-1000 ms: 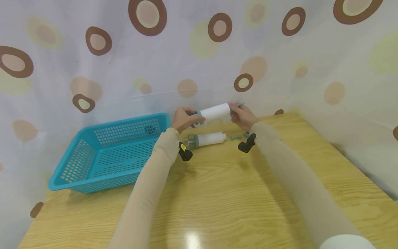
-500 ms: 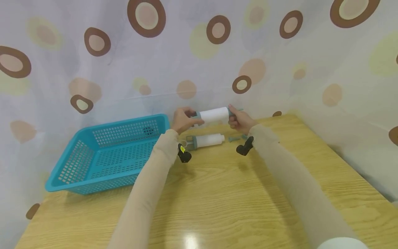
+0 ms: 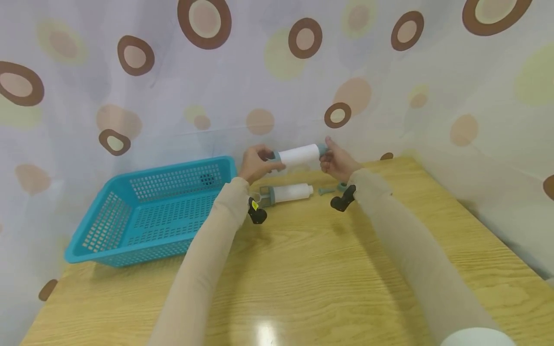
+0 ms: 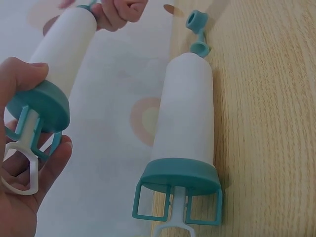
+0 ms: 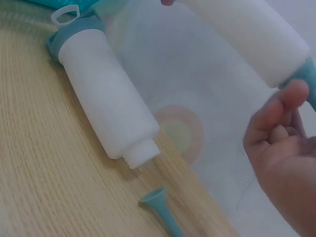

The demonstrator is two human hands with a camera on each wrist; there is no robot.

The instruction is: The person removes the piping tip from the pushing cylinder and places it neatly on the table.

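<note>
A white piping syringe (image 3: 299, 155) with a teal handle end is held up off the table, slightly tilted. My left hand (image 3: 256, 165) grips its teal end cap, thumb on one side and fingers below by the white pull ring (image 4: 33, 173). At the other end my right hand (image 3: 340, 161) has its fingers on the teal nozzle end (image 3: 322, 149). The thumb stands raised in the head view. Below, a second piping syringe (image 3: 292, 192) lies on the table, its white threaded neck (image 5: 141, 153) bare. A loose teal nozzle (image 3: 326, 191) lies beyond that neck.
A teal collar ring (image 4: 197, 20) lies past the loose nozzle. To the left stands a blue perforated basket (image 3: 143, 253). A patterned curtain (image 3: 259, 86) hangs behind the back edge of the wooden table (image 3: 303, 278).
My right hand's fingers have shifted around the nozzle end, and the thumb now points up, leaving more of the teal part showing. The left hand keeps its grip, nearly still.
</note>
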